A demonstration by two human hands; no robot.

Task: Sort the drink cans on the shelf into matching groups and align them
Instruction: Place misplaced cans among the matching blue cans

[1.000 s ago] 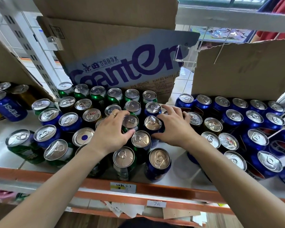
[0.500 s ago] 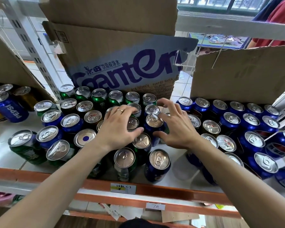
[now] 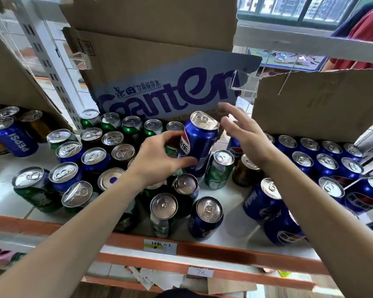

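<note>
L hand [image 3: 157,155] grip holds blue Pepsi can [image 3: 199,143] tilted above the mixed cluster [image 3: 123,152], R hand [image 3: 246,136] grip wide just beside it, prob. to pass it to blue rows [image 3: 325,161] at right.

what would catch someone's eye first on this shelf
The blue Pepsi can stands out first: the left hand grips it, tilted, above the mixed cans at the middle of the shelf, with the open right hand just beside it. Behind them stands a cardboard box with big purple lettering. A tidy block of blue cans fills the right side.
</note>
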